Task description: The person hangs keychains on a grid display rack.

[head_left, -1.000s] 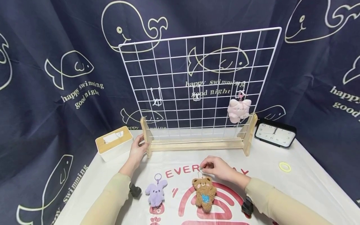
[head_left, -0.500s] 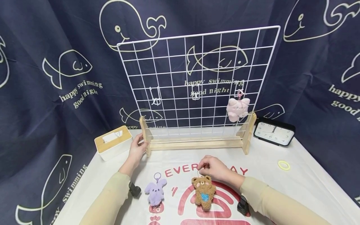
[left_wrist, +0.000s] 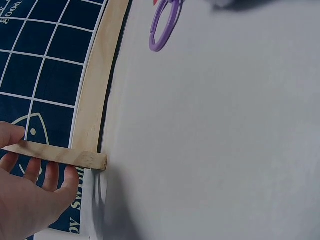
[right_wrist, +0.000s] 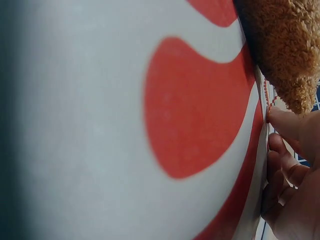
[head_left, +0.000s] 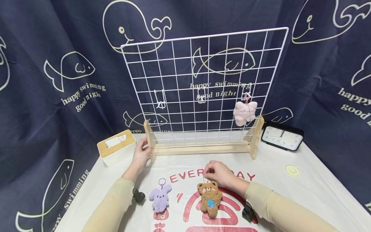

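My left hand grips the left wooden foot of a white wire grid rack. In the left wrist view the thumb lies on one side of that wooden foot and the fingers on the other. A brown fluffy bear keychain with a blue belly patch lies face up on the table. My right hand pinches its thin ball chain above the bear's head. Left of the bear lies a purple bunny keychain with a ring on top.
A pink plush keychain hangs from the rack's right hook. Bare hooks hang at the left and middle. A tissue box stands left, a clock right, and a yellow ring lies front right.
My right hand has shifted slightly left at the bear's chain. The left hand keeps its grip on the rack, and the keychains lie where they were.
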Demonstrator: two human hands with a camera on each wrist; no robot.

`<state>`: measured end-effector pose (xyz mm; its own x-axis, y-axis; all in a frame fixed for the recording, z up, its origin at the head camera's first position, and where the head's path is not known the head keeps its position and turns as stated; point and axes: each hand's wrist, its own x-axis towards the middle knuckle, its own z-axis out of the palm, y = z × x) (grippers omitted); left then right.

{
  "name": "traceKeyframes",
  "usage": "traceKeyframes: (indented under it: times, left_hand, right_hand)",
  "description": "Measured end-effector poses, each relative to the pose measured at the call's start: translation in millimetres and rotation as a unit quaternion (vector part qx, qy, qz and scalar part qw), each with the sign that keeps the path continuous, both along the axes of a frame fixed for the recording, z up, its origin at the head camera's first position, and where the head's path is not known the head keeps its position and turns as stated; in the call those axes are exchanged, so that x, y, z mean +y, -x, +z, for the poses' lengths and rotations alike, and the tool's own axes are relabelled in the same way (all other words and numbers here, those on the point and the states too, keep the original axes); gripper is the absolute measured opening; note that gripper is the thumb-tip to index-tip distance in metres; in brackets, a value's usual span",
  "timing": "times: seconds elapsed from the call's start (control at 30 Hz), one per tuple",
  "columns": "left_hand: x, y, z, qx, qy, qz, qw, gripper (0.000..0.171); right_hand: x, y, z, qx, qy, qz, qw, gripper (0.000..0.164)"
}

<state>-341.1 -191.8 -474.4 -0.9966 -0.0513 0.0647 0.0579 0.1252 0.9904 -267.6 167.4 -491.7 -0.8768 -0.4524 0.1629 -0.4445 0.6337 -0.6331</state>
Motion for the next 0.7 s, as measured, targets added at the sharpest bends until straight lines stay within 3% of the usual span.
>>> traceKeyframes:
  times: [0.43, 0.7]
  left_hand:
    - [2.0, -2.1, 0.3, 0.007, -0.001, 0.007, 0.9999, 0.058]
    - [1.1, -1.8, -0.5, 0.004, 0.002, 0.009, 1.0000, 0.057]
  right_hand:
    - [0.2, -2.6, 1.6, 0.033, -0.028, 0.034, 0.999, 0.012]
    - [8.8, -0.2, -0.8, -0.036, 0.034, 0.057, 0.997, 0.012]
